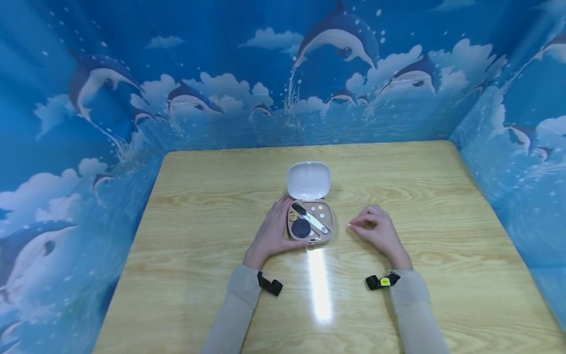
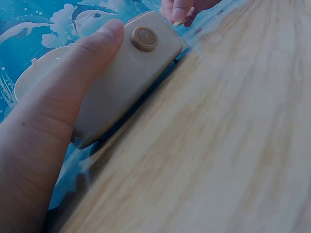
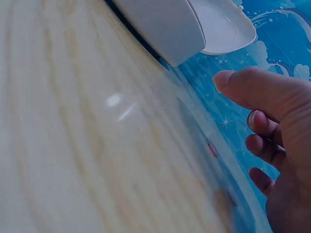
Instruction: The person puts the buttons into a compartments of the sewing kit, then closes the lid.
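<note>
A small beige case [image 1: 327, 237] lies on the table with its white lid [image 1: 308, 180] raised at the back. Its compartments hold several small white buttons [image 1: 321, 215], a slim black-and-white tool [image 1: 315, 221], a dark round disc [image 1: 301, 228] and a small yellowish ring [image 1: 293, 216]. My left hand [image 1: 275, 228] grips the case, fingers along its left side and thumb across the front, near a round catch [image 2: 145, 39]. To the right of the case, my right hand [image 1: 376, 231] pinches a tiny white piece [image 1: 349, 225] between thumb and forefinger; its kind cannot be made out.
The wooden table [image 1: 199, 196] has a bright streak of reflected light [image 1: 319, 285] in front of the case. A blue dolphin-printed curtain [image 1: 247, 73] stands around its back and sides. Black straps with small cameras [image 1: 270, 285] sit on both wrists.
</note>
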`<state>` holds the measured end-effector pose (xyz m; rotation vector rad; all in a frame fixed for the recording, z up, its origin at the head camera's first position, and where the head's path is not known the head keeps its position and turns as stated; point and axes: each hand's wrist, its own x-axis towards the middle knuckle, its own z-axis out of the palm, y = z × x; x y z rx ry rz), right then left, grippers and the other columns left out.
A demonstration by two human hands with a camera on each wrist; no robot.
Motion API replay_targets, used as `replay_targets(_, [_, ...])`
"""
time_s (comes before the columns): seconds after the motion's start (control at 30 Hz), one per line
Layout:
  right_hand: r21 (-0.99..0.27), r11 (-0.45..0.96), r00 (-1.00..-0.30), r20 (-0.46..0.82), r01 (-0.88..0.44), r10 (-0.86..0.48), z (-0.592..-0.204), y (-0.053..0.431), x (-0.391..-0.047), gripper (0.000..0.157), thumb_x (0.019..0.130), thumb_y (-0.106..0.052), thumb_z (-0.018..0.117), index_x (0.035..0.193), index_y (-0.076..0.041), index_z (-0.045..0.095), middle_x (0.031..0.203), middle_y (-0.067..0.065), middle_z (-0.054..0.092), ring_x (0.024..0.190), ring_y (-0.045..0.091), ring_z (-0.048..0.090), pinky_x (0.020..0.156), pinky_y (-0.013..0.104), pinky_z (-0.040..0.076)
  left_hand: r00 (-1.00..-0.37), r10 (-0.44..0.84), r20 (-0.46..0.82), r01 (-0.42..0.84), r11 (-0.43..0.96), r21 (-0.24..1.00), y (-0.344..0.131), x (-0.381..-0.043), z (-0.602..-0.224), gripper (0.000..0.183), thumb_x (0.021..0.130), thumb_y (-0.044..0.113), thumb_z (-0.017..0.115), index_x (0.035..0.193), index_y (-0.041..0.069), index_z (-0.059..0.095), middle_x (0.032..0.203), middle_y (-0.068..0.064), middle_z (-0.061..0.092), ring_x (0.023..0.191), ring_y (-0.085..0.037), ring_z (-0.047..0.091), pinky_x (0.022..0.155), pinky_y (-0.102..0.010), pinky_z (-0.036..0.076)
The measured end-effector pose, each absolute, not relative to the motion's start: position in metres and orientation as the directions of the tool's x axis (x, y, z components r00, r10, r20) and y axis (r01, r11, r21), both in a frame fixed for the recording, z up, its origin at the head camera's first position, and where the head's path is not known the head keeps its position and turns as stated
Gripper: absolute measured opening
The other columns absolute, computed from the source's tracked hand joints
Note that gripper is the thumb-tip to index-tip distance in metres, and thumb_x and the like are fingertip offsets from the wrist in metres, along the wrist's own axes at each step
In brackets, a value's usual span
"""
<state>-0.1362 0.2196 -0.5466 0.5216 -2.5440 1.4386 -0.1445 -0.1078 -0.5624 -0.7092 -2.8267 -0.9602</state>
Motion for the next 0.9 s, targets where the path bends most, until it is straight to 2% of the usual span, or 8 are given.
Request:
replay_targets(0.33, [-0.78,0.473,-0.912,0.342,-0.41,-0.228,-0.536,0.21,-0.145,0.016,0.074,-0.003,0.086,0.082,-0.015,0.078,0.082,-0.003,0.06,0.083,0.012,0.048,0.075,0.026,0.039,-0.886,0.403,0.229,0.458,0.686,0.566,-0.108,-0.145,-0.562,0.131,0.059,0.085,0.07,0.16,0.024,0.013,0.165,0.003,0.015,0.151,-0.015,0.012,0.124,-0.038,0.01])
replay_targets(0.53, [-0.775,0.482,-0.913,0.337,-0.408,-0.23,-0.527,0.202,-0.151,0.015,0.075,-0.006,0.085,0.083,-0.016,0.077,0.084,-0.005,0.06,0.085,0.012,0.047,0.083,0.032,0.034,-0.89,0.4,0.22,0.45,0.686,0.571,-0.108,-0.144,-0.561,0.131,0.059,0.086,0.07,0.16,0.025,0.012,0.165,0.004,0.015,0.151,-0.015,0.011,0.124,-0.038,0.01])
replay_targets(0.9, [-0.78,0.441,-0.894,0.348,-0.443,-0.283,-0.523,0.181,-0.161,0.017,0.074,-0.009,0.087,0.083,-0.019,0.077,0.083,-0.008,0.061,0.088,0.012,0.049,0.09,0.038,0.034,-0.893,0.396,0.216,0.444,0.689,0.572,-0.108,-0.144,-0.561,0.131,0.058,0.086,0.07,0.16,0.025,0.013,0.165,0.003,0.017,0.15,-0.014,0.012,0.124,-0.037,0.01])
